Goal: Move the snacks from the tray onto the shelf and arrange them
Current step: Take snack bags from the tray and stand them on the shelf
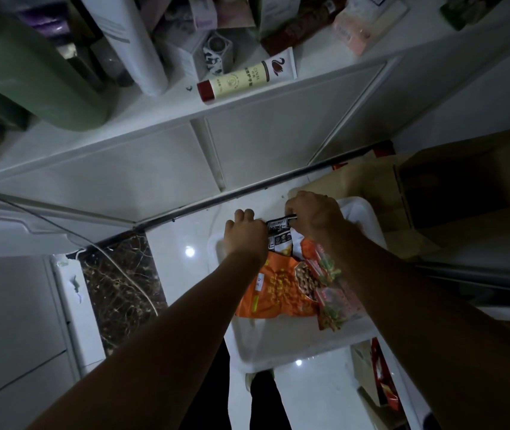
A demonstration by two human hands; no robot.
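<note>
Reaching down into the white tray (pixel 278 346), the right hand (pixel 312 215) is seen pinched on the top edge of a black-and-white snack packet (pixel 280 238), while the left hand (pixel 244 234) is curled round its left edge. The packet is held at the tray's far end, beyond an orange snack bag (pixel 278 293) and red-and-clear packets (pixel 331 293). The tray is set on the pale floor (pixel 185 240), below the white shelf (pixel 247 107), on which a cream tube (pixel 241 80) is laid.
</note>
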